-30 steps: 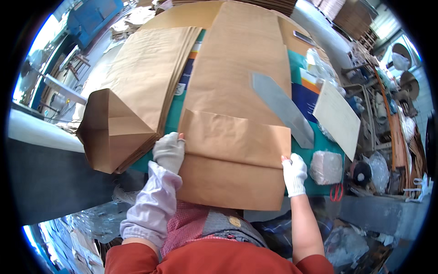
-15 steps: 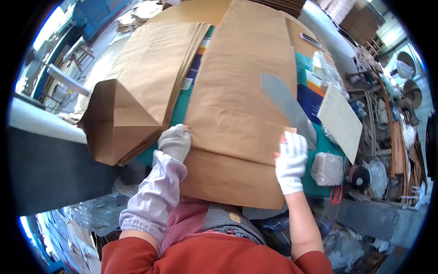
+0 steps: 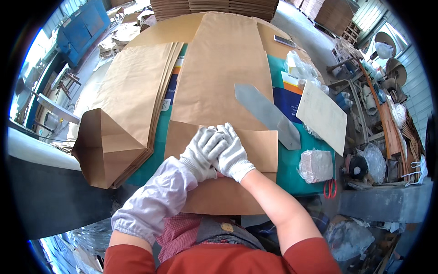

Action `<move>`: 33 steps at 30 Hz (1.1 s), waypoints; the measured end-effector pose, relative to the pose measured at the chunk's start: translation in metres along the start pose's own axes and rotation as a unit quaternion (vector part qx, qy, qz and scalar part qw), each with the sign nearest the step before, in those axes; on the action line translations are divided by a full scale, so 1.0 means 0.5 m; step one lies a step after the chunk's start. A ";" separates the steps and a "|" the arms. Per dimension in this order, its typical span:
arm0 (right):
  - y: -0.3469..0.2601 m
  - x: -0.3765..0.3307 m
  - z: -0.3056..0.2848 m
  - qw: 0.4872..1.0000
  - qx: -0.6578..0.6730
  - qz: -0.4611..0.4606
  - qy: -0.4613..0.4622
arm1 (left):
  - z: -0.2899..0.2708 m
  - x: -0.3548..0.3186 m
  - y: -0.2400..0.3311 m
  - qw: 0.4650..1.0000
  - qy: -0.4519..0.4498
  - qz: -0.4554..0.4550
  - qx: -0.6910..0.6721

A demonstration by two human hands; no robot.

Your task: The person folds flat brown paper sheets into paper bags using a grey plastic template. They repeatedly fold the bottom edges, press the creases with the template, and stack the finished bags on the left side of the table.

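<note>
A long brown paper sack [image 3: 219, 82] lies flat down the middle of a table spread with a green cover [image 3: 280, 178], its near end doubled into a broad folded band [image 3: 262, 148]. Two gloved hands meet on that band, just left of its centre. The right hand [image 3: 233, 155] is palm down, fingers stretched out and wrapped round nothing visible; the left hand [image 3: 201, 154] touches it, and whether its fingers or thumb pinch any paper cannot be told.

Across the sack's right side lies a grey metal plate [image 3: 269, 116], its near end over the green cover. To the left are stacked brown sacks [image 3: 132, 77], one with a near end [image 3: 109, 148] opened into angular folds. Farther right sit a pale board [image 3: 321, 116], a plastic-wrapped block [image 3: 315, 165] and red-handled scissors [image 3: 330, 188]; a phone [image 3: 284, 41] lies at the far right.

Uneven pressure from the paired hands could set the band's crease askew or wrinkle the paper, and since both bear near the middle, the corners could spring up. A nudge to the sack could also shift the loose plate.

The palms and the paper beneath them are hidden. The plate covers part of the sack's right edge, and the underside of the band is out of sight.
</note>
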State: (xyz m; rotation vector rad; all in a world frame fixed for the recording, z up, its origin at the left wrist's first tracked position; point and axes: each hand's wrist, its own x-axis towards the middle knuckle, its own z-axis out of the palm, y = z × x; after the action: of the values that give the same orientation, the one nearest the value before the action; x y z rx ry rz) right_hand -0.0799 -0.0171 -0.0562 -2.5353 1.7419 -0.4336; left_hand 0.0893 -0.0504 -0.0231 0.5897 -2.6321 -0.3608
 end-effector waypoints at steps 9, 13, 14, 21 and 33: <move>0.180 -0.219 -0.062 0.996 0.013 0.056 0.072 | -0.043 -0.200 -0.073 0.953 -0.091 -0.260 0.125; 0.189 -0.226 -0.046 0.992 0.031 0.061 0.106 | -0.071 -0.059 -0.020 0.962 -0.104 -0.200 0.155; 0.193 -0.223 -0.050 0.991 0.022 0.064 0.116 | -0.083 -0.004 -0.015 0.978 -0.092 -0.131 0.137; 0.099 -0.282 -0.139 0.985 -0.012 0.084 0.147 | -0.207 0.103 0.027 0.944 -0.147 -0.296 0.002; -0.085 -0.110 -0.226 0.980 0.023 -0.021 0.198 | -0.239 -0.017 0.132 0.990 -0.004 -0.106 0.088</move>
State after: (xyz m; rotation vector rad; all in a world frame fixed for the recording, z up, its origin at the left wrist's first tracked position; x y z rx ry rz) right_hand -0.0874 0.0636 0.0486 -2.5904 1.7607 -1.0305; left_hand 0.1273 -0.0072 0.1012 0.9321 -2.6313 -0.1937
